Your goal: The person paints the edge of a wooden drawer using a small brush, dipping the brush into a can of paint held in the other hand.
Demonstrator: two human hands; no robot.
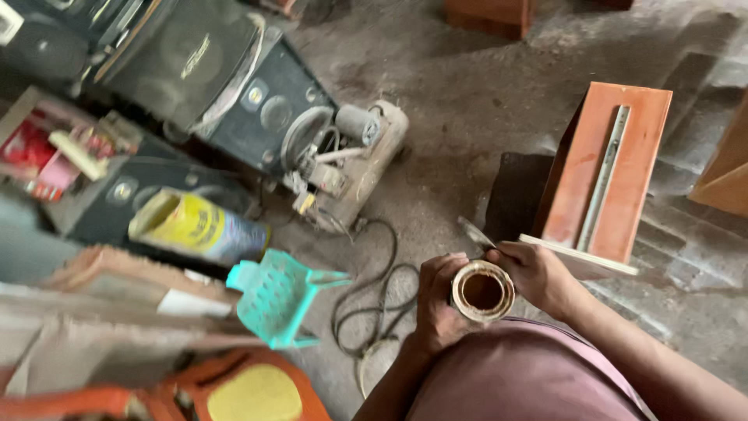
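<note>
Lower centre of frame: 1 open tin can, rim up, brownish inside, sits right between both hands. Left hand is wrapped round the can's left side, fingers closed on it. Right hand is curled at the can's upper-right rim, gripping a thin metal blade that pokes up-left past the rim; can't tell if the blade touches the can.

Count: 2 hands, 1 can, 1 blade. Right of centre, 1 reddish wooden panel w/ 1 metal rail on it, its lower edge just beside the right hand. Upper centre, 1 small air compressor, its black hose looping down to just left of the left hand. Left-centre, 1 teal plastic chair on its side, 1 yellow-labelled canister above it.

Room: bare concrete floor open above the hands; left side crowded, panel hems in the right.
</note>
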